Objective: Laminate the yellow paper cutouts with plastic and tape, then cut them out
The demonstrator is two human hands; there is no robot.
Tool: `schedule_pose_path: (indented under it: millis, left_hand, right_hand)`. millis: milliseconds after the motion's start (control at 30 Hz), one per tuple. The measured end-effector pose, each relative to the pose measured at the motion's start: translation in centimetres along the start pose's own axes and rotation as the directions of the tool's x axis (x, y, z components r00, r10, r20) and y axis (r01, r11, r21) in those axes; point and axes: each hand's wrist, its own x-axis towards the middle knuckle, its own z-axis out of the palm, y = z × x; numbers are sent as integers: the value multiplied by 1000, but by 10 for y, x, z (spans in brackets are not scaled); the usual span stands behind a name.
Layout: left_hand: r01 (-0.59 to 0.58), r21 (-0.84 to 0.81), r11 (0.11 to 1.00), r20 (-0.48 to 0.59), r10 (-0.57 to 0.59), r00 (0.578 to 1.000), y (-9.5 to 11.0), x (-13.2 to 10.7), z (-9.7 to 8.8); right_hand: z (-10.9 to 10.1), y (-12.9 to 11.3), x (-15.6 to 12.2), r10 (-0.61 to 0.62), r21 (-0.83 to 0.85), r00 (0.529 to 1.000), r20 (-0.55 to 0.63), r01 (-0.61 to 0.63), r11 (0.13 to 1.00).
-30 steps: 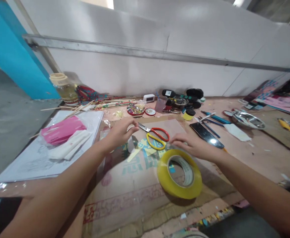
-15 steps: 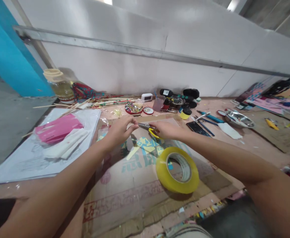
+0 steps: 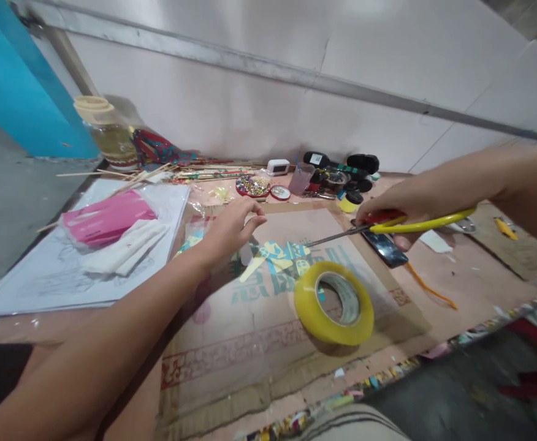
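Observation:
My right hand (image 3: 401, 202) is closed on a pair of scissors (image 3: 438, 222) with long yellow handles. Their blades reach left, tips close above the cut paper pieces. Over the far left part of the sheet-covered cardboard, my left hand (image 3: 232, 229) has thumb and forefinger drawn together; whatever they hold, if anything, is too small to make out. Below it lie several pale yellow and blue paper cut-outs (image 3: 275, 257). A wide roll of yellow packing tape (image 3: 363, 312) rests on the sheet in front of them. Under my right hand is a dark phone (image 3: 390, 250).
Left are drawing sheets (image 3: 43, 285) with a pink packet (image 3: 107, 217). Thin sticks (image 3: 213, 173), a bead dish (image 3: 252, 185), a plastic cup (image 3: 301, 179) and a yellow jar (image 3: 350, 202) line the wall. An orange cord (image 3: 429, 289) lies right of the cardboard (image 3: 232, 401).
My right hand has swung right, away from my left hand, taking the scissors with it. My left hand stays nearly in place. The camera view has shifted slightly.

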Motion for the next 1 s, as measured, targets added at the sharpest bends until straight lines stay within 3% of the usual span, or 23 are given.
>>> schedule_pose_path:
  millis: [33,67,100,233,267,367,433,667,767,833,900,1000]
  left_hand:
    - [-2,3,1000,-1,2,1000,0,0,0]
    - [-4,6,1000,-4,4,1000,1,0,-1]
    - [-6,10,1000,-6,6,1000,1,0,-1]
    - [-12,18,1000,-13,12,1000,2,-1,-1]
    - [-13,19,1000,-14,13,1000,3,-1,-1]
    - [-16,20,1000,-18,16,1000,3,0,-1]
    - [-21,19,1000,-18,21,1000,4,0,-1]
    - [-33,28,999,-26,34,999,8,-1,-1]
    - [-15,35,999,-43,17,999,11,1,-5]
    - [27,33,999,-116,-23,993,14,4,-15]
    - [74,16,997,-230,-68,971,17,7,-30]
    - [103,41,994,-335,-83,939,24,11,-58]
  right_hand:
    - [1,-10,-3,-43,-11,960,278,48,999]
    - [2,-21,-6,-65,-22,876,477,86,996]
    - [4,-31,-9,-65,-31,825,561,99,995]
    - [11,-56,-15,-70,-112,862,503,145,983]
    - [12,-58,-15,-108,-146,844,525,214,966]
    - [17,-58,-11,-203,-197,716,668,433,880]
    - [22,-58,-7,-206,-197,658,725,484,853]
    - [37,-71,-1,-251,-204,558,791,627,752]
    - [36,-69,-5,-256,-208,565,784,628,750]
    - [35,-60,-5,-248,-218,598,763,599,771]
    - [38,-41,-2,-247,-246,678,693,544,802]
    - [50,-6,2,-257,-279,858,444,405,871]
